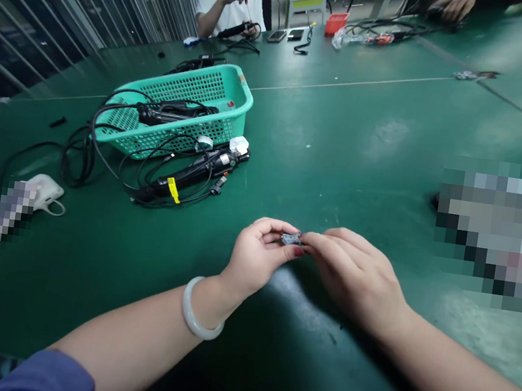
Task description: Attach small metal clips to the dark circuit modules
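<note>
Just in front of me, over the green table (267, 186), my left hand (252, 256) pinches a small, rough-looking grey-blue piece (290, 238) between thumb and fingers. What kind of part it is, I cannot make out. My right hand (359, 277) comes in from the other side with its fingers bent and pressed together, the fingertips meeting the piece's right end. Its thumb is mostly hidden beneath the fingers. A pale bangle (191, 312) circles my left wrist.
A turquoise basket (241, 112) holds black corded handles. In front of it lies a black corded device (196, 170) with a yellow tag (173, 189). A white-cased item (48, 191) is left, a blurred-out object (503, 229) right. A co-worker (224, 3) sits opposite; another person's hand (460, 5) is at far right.
</note>
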Demonstrator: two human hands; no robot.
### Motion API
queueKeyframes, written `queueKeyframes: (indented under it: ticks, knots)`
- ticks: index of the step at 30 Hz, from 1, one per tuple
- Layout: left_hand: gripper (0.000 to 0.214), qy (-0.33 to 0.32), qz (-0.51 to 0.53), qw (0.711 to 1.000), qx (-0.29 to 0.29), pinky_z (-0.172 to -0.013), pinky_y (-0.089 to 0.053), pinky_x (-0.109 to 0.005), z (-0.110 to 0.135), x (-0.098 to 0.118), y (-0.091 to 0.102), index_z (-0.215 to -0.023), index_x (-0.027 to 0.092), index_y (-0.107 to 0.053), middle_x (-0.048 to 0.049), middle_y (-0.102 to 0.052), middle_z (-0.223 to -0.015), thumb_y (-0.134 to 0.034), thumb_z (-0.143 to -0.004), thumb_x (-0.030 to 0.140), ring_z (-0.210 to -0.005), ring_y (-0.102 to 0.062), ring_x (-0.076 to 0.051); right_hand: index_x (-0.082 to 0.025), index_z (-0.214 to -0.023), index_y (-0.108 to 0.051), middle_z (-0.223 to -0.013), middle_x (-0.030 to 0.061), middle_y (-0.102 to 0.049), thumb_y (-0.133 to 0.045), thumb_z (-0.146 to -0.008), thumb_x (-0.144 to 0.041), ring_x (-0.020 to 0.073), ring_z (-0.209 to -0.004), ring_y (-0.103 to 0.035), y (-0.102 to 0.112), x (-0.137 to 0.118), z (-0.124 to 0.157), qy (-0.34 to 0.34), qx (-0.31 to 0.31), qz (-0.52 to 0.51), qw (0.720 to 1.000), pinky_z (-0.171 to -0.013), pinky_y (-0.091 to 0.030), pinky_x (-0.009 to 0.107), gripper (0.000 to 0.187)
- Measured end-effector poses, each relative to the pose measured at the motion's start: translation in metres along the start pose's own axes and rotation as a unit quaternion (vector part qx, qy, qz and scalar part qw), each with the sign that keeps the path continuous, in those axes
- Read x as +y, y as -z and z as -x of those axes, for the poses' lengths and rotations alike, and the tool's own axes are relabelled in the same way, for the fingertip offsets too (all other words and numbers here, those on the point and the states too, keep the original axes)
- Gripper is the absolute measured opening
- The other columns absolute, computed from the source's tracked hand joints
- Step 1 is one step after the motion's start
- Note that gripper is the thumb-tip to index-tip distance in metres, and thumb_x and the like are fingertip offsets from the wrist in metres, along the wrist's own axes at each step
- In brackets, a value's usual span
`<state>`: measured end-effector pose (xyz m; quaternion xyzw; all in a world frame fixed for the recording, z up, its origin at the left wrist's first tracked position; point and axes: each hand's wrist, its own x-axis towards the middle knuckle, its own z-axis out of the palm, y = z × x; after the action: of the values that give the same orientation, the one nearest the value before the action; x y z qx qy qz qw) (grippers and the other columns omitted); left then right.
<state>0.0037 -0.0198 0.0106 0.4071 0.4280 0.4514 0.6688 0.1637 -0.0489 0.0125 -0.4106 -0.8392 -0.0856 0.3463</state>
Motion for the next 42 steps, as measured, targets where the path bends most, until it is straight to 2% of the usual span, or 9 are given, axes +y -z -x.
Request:
queueKeyframes:
  ticks: [7, 12, 16, 20, 28, 38, 42]
  knots:
    - [0.036, 0.006, -0.016, 1.000, 0.007, -0.076, -0.051, -0.030, 0.001, 0.000, -0.001, -0.074, 0.012, -0.063, -0.0013, -0.065, -0.072, -0.084, -0.044, 0.010, -0.071, -0.062, -0.012, -0.019, -0.111, -0.059, -0.080, 0.0056, -0.069, -0.043, -0.088, -0.010, 0.0168, -0.073, -0.061, -0.002, -0.001, -0.002, 0.003, -0.008, -0.004, 1.000, -0.071, -0.053, 0.030, 0.030]
    - [0.034, 0.044, 0.053, 0.998, -0.004, -0.076, -0.051, -0.029, 0.000, -0.004, 0.001, -0.077, 0.013, -0.061, 0.0001, -0.067, -0.069, -0.083, -0.051, 0.015, -0.068, -0.063, -0.011, -0.017, -0.116, -0.057, -0.082, 0.0061, -0.069, -0.045, -0.086, -0.007, 0.0169, -0.075, -0.062, -0.006, 0.000, 0.000, 0.006, 0.000, 0.000, 1.000, -0.072, -0.053, 0.030, 0.033]
    - [0.031, 0.034, 0.096, 0.995, -0.019, -0.081, -0.049, -0.029, -0.003, -0.010, 0.004, -0.079, 0.014, -0.063, -0.0005, -0.069, -0.074, -0.082, -0.055, 0.017, -0.072, -0.064, -0.011, -0.024, -0.121, -0.055, -0.087, 0.0026, -0.071, -0.049, -0.085, -0.008, 0.0159, -0.078, -0.065, -0.009, -0.001, 0.004, -0.031, 0.014, 0.005, 0.999, -0.074, -0.053, 0.029, 0.040]
    - [0.031, 0.029, 0.092, 0.995, -0.030, -0.082, -0.049, -0.029, -0.003, -0.012, 0.006, -0.081, 0.014, -0.064, -0.0014, -0.069, -0.077, -0.081, -0.056, 0.017, -0.075, -0.065, -0.011, -0.027, -0.119, -0.057, -0.089, 0.0010, -0.072, -0.051, -0.085, -0.010, 0.0157, -0.078, -0.067, -0.010, -0.003, 0.004, -0.069, 0.035, -0.009, 0.997, -0.071, -0.055, 0.029, 0.038]
    - [0.031, 0.019, 0.058, 0.997, -0.045, -0.073, -0.051, -0.026, 0.001, -0.005, 0.003, -0.081, 0.014, -0.062, 0.0001, -0.068, -0.070, -0.081, -0.056, 0.015, -0.068, -0.063, -0.010, -0.026, -0.113, -0.058, -0.088, 0.0014, -0.071, -0.052, -0.084, -0.008, 0.0155, -0.078, -0.066, -0.004, -0.010, 0.001, -0.080, 0.054, -0.050, 0.994, -0.070, -0.054, 0.029, 0.035]
    - [0.035, 0.019, 0.041, 0.999, -0.023, -0.076, -0.052, -0.027, 0.002, -0.003, 0.000, -0.080, 0.014, -0.060, -0.0009, -0.068, -0.073, -0.080, -0.053, 0.008, -0.071, -0.065, -0.011, -0.024, -0.105, -0.060, -0.083, 0.0002, -0.071, -0.051, -0.084, -0.011, 0.0142, -0.076, -0.065, 0.001, -0.013, -0.005, -0.159, 0.027, -0.086, 0.983, -0.067, -0.051, 0.027, 0.026]
    - [0.033, 0.026, 0.025, 0.999, -0.015, -0.073, -0.052, -0.023, 0.001, -0.002, -0.001, -0.078, 0.013, -0.060, -0.0001, -0.068, -0.071, -0.079, -0.052, 0.006, -0.068, -0.065, -0.009, -0.025, -0.104, -0.061, -0.082, -0.0006, -0.071, -0.054, -0.084, -0.013, 0.0146, -0.076, -0.066, 0.003, -0.011, -0.005, -0.198, 0.043, -0.087, 0.975, -0.069, -0.052, 0.027, 0.025]
